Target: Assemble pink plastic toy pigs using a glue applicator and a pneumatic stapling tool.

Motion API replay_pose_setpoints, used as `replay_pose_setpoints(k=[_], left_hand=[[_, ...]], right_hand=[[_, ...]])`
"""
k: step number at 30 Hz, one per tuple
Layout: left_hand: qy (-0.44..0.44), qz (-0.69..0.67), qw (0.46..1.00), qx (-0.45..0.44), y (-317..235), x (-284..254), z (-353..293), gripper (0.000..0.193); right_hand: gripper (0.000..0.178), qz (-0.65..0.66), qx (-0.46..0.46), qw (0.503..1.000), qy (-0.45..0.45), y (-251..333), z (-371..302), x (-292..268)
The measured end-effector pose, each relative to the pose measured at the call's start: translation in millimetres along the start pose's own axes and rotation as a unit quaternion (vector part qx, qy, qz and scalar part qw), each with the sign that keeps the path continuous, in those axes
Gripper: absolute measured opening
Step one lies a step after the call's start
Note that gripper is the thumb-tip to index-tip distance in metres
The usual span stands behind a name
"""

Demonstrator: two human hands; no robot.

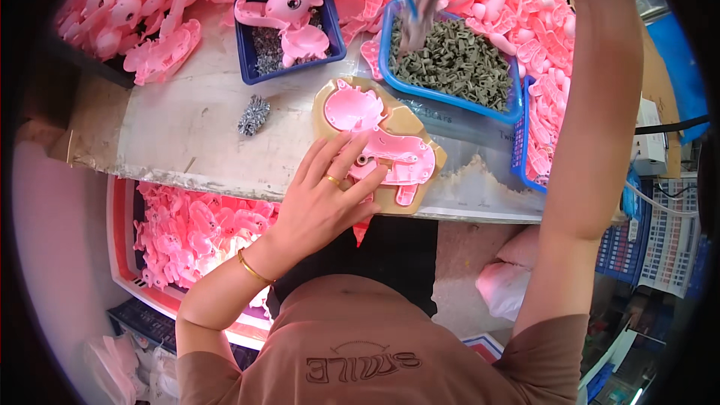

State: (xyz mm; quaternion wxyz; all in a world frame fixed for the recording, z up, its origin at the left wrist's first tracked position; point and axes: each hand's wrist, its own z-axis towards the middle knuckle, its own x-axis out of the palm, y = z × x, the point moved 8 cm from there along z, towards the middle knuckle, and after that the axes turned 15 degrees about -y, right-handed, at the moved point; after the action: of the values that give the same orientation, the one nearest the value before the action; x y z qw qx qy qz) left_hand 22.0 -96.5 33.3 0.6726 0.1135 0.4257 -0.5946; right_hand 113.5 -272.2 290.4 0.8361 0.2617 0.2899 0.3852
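A pink plastic toy shell half [409, 151], its hollow inner side up, sits in a tan shaped fixture [330, 97] by the table's front edge. My left hand [322, 191] lies over the shell's lower left part, fingers stretched out and spread, fingertips touching it. Beneath those fingers a small round metal piece [363, 160] shows in the shell. My right arm [592, 120] reaches up past the top edge, so the right hand is out of the picture. A metal tool [427, 4], partly blurred, hangs over a blue tray of small grey-green pieces [454, 60].
A dark blue tray [244, 56] of small screws, with a pink toy shell [292, 19] across it, stands back left. Loose screws [254, 115] lie in a clump nearby. Pink parts heap along the back, right, and in a red-rimmed crate [120, 232] below the table.
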Motion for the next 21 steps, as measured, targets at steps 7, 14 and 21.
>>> replay_pose_setpoints(k=[7,14,21], left_hand=[[0.013,0.047,0.999,0.006,-3,5,1,0.058],[0.016,0.068,0.998,0.002,-4,4,1,0.058],[0.02,0.047,0.999,-0.014,-2,6,-3,0.057]], right_hand=[[0.029,0.189,0.062,0.979,-0.041,17,-66,23],[0.034,0.263,0.123,0.95,-0.114,-3,-87,32],[0.038,0.358,0.255,0.86,-0.258,-7,-125,47]])
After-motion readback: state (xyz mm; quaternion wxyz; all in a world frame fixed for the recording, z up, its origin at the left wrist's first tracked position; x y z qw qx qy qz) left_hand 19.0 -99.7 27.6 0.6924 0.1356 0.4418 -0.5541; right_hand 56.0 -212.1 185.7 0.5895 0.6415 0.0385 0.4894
